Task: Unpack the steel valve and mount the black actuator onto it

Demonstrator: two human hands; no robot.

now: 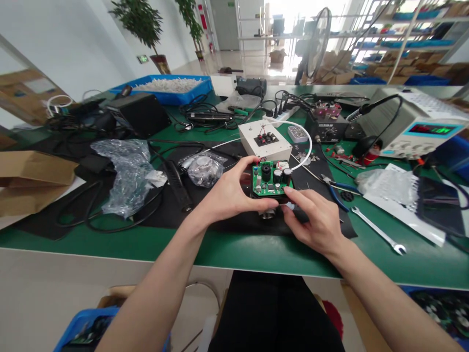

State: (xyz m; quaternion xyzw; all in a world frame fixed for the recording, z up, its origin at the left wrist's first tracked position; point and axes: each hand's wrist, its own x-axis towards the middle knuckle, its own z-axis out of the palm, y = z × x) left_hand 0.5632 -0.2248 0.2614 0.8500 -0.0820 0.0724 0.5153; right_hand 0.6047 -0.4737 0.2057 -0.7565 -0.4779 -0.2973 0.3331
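A green circuit board (271, 180) with black capacitors sits in a dark housing, with a round metal connector (267, 213) at its near side. My left hand (234, 190) grips the assembly from the left, thumb along the near edge and fingers at the far left corner. At the right near corner, my right hand (311, 210) is closed, its index fingertip on the board's edge and its thumb just below, by a small pale piece (289, 205). Directly behind the board stands a white box (266, 139) with black and red terminals, and a white cable (310, 142) curves beside it.
On the green bench (220, 249) lie pliers (335, 190) and a wrench (379, 231) at right. Bubble wrap (124, 171) and a bagged part (205, 168) are left. A power supply (417, 122) stands back right, a blue tray (168, 90) back left.
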